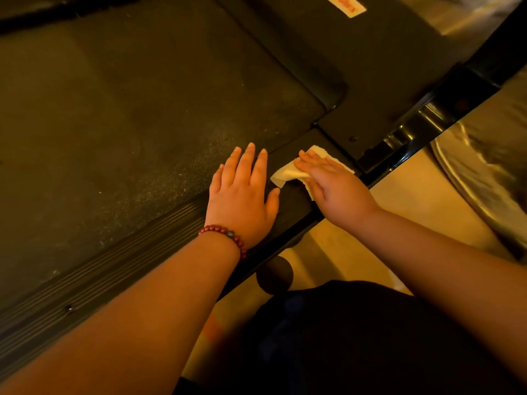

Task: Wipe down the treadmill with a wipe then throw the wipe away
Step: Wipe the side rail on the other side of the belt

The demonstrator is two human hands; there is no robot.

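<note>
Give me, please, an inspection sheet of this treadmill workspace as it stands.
Surface: treadmill belt dark, flecked with pale specks; ribbed side rail beside it.
Job's things: wipe crumpled on the rail's smooth far end, partly under the right hand.
Clutter: nothing seen.
Hands: left hand flat across the belt's edge and rail, beaded bracelet on its wrist; right hand presses the wipe with straight fingers.
Cables: nothing seen.
Surroundings: pale floor beside the treadmill; label with orange print on the dark front cover; no bin in view.
</note>
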